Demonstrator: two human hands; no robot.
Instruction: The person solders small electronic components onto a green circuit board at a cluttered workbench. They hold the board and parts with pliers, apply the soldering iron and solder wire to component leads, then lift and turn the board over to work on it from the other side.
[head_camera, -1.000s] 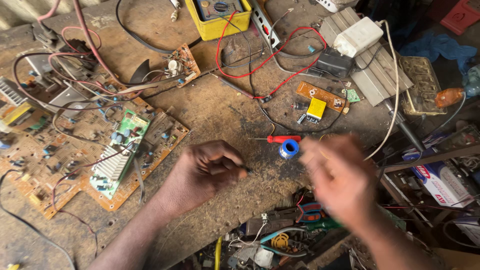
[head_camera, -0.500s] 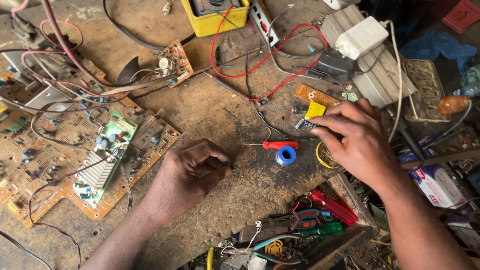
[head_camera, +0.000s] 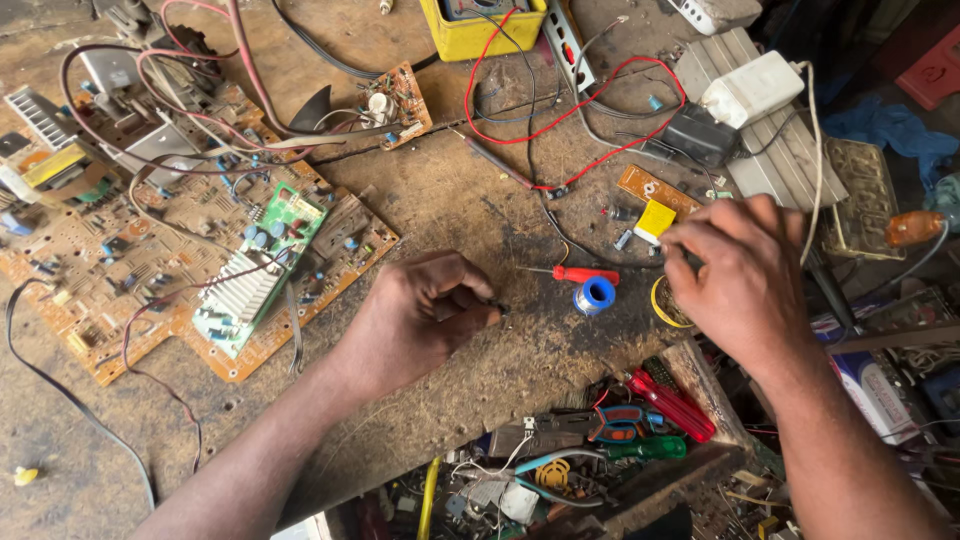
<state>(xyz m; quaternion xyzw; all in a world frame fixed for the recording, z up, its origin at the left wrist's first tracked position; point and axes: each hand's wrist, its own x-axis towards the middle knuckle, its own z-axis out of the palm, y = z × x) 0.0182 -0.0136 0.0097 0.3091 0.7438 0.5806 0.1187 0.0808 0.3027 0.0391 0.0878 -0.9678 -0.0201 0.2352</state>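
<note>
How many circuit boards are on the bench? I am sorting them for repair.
3 are clear: a large tan circuit board at left carrying a green board, and a small brown board near the top. More may be hidden among the clutter.

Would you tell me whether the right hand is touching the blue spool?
Apart. The head view shows bare bench between the right hand and the blue spool.

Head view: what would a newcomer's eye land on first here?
Likely the big orange circuit board at the left with its green board and silver heat sink, and the red wire looping across the top. At centre, the left hand pinches a tiny dark part beside a red-handled screwdriver and blue spool.
</note>
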